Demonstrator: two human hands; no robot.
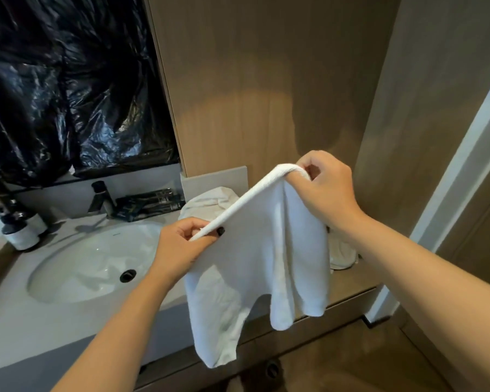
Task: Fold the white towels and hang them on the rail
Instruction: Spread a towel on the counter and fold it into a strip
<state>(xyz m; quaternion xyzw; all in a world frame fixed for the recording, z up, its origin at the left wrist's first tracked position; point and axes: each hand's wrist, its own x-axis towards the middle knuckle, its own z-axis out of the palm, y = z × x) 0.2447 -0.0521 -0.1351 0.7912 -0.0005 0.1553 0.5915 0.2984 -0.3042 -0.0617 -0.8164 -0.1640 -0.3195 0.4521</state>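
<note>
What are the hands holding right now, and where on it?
A white towel, held by its folded top edge: left hand pinches the lower end, right hand grips the upper end.

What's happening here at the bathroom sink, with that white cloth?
A person is holding a white towel up over the vanity counter. The left hand pinches one end of its top edge and the right hand grips the other, so the towel hangs down unevenly between them, not yet neatly folded. More white towels lie crumpled on the counter behind it, right of the sink. No rail is in view, so nothing can be seen hung.
</note>
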